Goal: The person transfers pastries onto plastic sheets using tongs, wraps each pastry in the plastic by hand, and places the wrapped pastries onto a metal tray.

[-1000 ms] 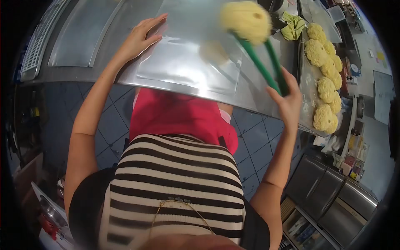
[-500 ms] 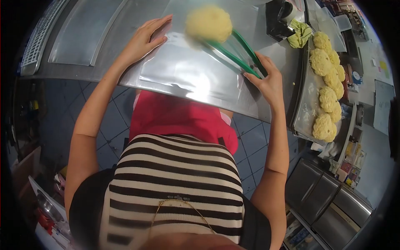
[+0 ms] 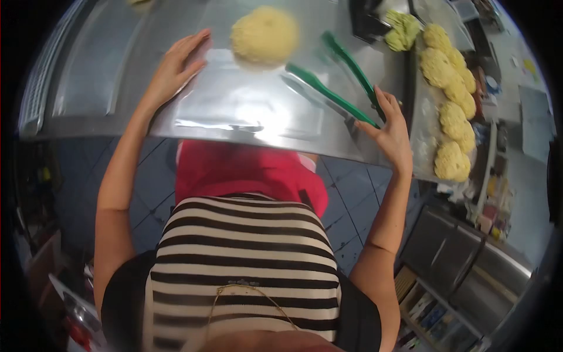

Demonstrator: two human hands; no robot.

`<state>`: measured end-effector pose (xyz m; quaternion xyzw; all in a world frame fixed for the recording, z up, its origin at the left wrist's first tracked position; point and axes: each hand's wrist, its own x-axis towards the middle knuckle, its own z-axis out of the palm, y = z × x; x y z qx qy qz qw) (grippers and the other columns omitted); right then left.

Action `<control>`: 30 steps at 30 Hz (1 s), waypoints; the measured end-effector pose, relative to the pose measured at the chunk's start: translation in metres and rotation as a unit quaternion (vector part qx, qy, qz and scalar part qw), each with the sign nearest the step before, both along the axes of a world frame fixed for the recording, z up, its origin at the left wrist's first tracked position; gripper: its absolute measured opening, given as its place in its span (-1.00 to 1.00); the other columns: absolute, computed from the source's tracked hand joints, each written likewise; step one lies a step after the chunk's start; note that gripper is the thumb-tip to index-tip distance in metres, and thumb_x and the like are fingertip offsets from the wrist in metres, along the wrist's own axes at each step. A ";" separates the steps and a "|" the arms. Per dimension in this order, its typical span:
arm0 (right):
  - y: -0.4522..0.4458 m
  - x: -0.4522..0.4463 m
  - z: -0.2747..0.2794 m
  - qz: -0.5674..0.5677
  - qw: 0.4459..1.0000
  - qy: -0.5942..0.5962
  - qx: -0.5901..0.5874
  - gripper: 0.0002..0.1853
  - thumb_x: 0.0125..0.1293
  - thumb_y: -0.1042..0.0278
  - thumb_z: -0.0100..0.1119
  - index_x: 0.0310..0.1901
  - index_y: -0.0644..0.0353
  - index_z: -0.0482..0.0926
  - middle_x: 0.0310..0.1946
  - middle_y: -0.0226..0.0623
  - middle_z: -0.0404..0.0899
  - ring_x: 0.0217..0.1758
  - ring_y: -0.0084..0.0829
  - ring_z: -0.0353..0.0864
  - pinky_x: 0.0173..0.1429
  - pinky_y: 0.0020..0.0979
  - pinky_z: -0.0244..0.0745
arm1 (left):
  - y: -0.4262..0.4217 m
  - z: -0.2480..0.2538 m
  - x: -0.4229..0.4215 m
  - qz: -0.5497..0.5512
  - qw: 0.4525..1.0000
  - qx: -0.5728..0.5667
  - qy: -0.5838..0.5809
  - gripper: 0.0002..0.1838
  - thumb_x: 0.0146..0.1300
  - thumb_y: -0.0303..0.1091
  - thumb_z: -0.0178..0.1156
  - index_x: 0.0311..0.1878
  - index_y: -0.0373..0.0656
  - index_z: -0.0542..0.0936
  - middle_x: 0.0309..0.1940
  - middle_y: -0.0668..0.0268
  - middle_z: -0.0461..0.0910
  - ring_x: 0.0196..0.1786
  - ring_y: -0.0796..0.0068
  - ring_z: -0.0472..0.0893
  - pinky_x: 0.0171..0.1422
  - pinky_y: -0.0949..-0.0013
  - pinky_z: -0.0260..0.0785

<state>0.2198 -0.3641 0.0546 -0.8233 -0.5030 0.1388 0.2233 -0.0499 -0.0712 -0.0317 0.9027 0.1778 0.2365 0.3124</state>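
My right hand [image 3: 390,126] grips a pair of green tongs [image 3: 337,97] near the hinge end, and the tongs' two arms are spread apart with nothing between them. Left of their tips, a round pale-yellow bundle, noodle-like in look [image 3: 265,35], lies on the shiny metal counter, slightly blurred. My left hand [image 3: 176,70] rests on the counter beside the left edge of a clear plastic sheet [image 3: 223,111], fingers stretched out and holding nothing. A gap separates that hand from the bundle.
On the right, a metal tray [image 3: 425,117] carries several similar yellow bundles [image 3: 453,117]. A crumpled yellow-green cloth [image 3: 402,30] and a black holder [image 3: 366,20] sit at the back right. Another flat sheet [image 3: 91,76] and a white grid rack [image 3: 44,76] are at the left.
The tongs have let go of the yellow bundle and opened wider, drawing back to the right. The bundle now lies left of the tips. The whole view has shifted somewhat.
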 end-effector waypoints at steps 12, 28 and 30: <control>-0.135 0.021 0.011 -0.361 0.919 -0.157 0.016 -0.37 -0.02 0.25 0.33 0.07 0.42 0.39 -0.06 -0.02 0.46 0.05 -0.24 0.45 0.13 -0.38 0.27 | -0.004 0.021 0.001 0.061 0.972 -0.184 -0.136 -0.64 0.24 -0.36 0.05 0.12 -0.12 0.44 0.03 0.27 0.47 0.10 0.47 0.41 0.20 0.47 0.19; 0.043 -0.047 -0.033 0.134 0.979 0.139 -0.064 -0.84 -0.03 0.49 0.31 -0.37 0.27 0.57 -0.47 -0.39 0.43 -0.39 -0.57 0.41 -0.28 -0.54 0.30 | -0.079 0.047 0.031 -0.163 0.958 -0.193 0.134 -0.80 0.12 -0.30 0.18 -0.27 -0.23 0.54 -0.36 0.29 0.53 -0.28 0.48 0.49 -0.14 0.46 0.32; 0.045 -0.034 -0.033 0.115 0.963 0.202 -0.135 -0.84 -0.03 0.48 0.32 -0.39 0.27 0.57 -0.53 -0.44 0.42 -0.44 -0.63 0.37 -0.31 -0.57 0.27 | -0.081 0.044 0.034 -0.189 0.956 -0.183 0.132 -0.78 0.11 -0.27 0.19 -0.27 -0.22 0.54 -0.36 0.29 0.53 -0.28 0.45 0.48 -0.14 0.45 0.33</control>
